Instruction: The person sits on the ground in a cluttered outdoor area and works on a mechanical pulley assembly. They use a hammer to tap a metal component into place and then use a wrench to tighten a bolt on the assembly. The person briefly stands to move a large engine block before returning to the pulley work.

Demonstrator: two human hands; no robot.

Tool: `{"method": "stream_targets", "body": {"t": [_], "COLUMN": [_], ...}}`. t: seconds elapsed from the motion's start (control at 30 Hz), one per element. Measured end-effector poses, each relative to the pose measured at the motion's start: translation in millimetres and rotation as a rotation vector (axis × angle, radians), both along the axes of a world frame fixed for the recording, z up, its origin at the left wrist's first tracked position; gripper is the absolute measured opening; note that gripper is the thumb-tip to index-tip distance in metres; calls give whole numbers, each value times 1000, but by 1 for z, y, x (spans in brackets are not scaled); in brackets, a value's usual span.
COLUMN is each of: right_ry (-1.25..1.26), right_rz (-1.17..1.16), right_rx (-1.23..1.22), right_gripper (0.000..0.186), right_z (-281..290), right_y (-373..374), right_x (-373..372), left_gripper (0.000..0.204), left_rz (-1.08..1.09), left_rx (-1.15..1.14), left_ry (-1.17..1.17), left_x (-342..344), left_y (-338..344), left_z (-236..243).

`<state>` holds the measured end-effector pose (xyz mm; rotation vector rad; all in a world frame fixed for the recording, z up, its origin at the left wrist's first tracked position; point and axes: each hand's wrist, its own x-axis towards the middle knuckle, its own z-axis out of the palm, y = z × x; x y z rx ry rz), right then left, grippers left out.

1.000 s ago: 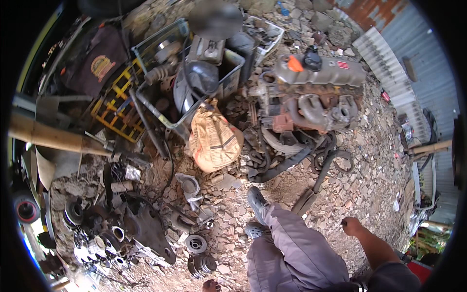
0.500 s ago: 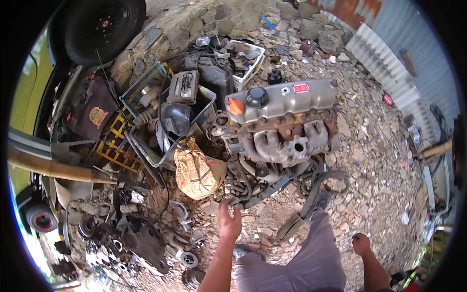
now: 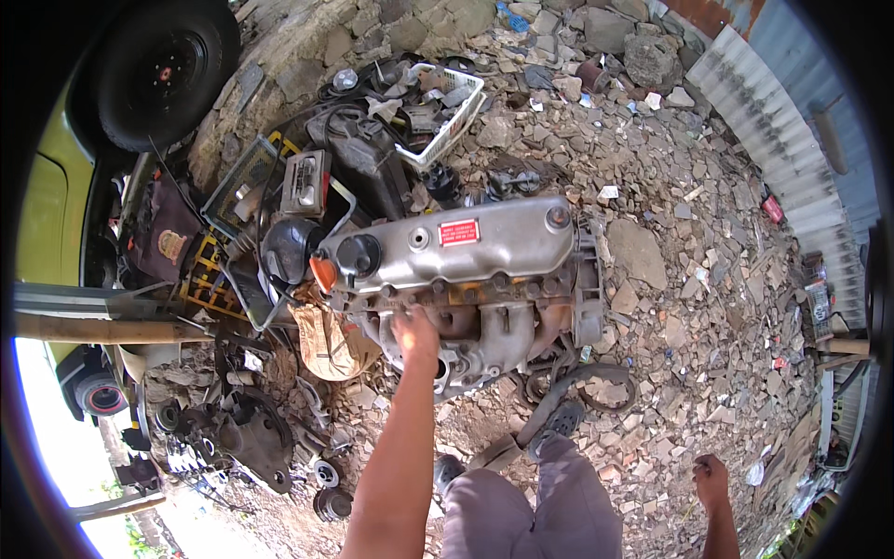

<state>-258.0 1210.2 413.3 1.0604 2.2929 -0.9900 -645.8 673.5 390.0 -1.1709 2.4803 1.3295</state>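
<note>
My left hand (image 3: 413, 331) reaches to the grey-and-rusty manifold on the side of the engine (image 3: 484, 228), its fingers apart and seeming to touch the metal below the valve cover. The cover has a red label, a black oil cap (image 3: 358, 256) and an orange part (image 3: 323, 272) at its left end. My right hand (image 3: 710, 477) hangs low at the right over the rubble, fingers curled; whatever small dark thing may be in them I cannot make out. Hoses and belts (image 3: 605, 377) lie under the engine, beside my feet.
Crates of parts (image 3: 438, 70), a paper sack (image 3: 331, 359) and greasy metal parts (image 3: 251, 438) crowd the left and back. A green vehicle (image 3: 56, 186) with a large tyre (image 3: 168, 79) stands at left. Corrugated sheets (image 3: 773, 140) line the right; broken rubble covers the ground.
I have moved up to the engine, which now fills the middle of the view. My left hand has risen from low in the view and reached onto the manifold.
</note>
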Motion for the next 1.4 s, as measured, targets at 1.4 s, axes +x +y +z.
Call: {"method": "stream_targets", "body": {"t": [1.4], "right_ry": [183], "right_rz": [967], "right_rx": [-133], "right_gripper": [13], "right_z": [-7], "right_y": [96], "right_x": [-589], "left_gripper": [21], "left_rz": [622], "left_rx": [-354], "left_ry": [138], "left_x": [59], "left_y": [81], "left_z": [13]}}
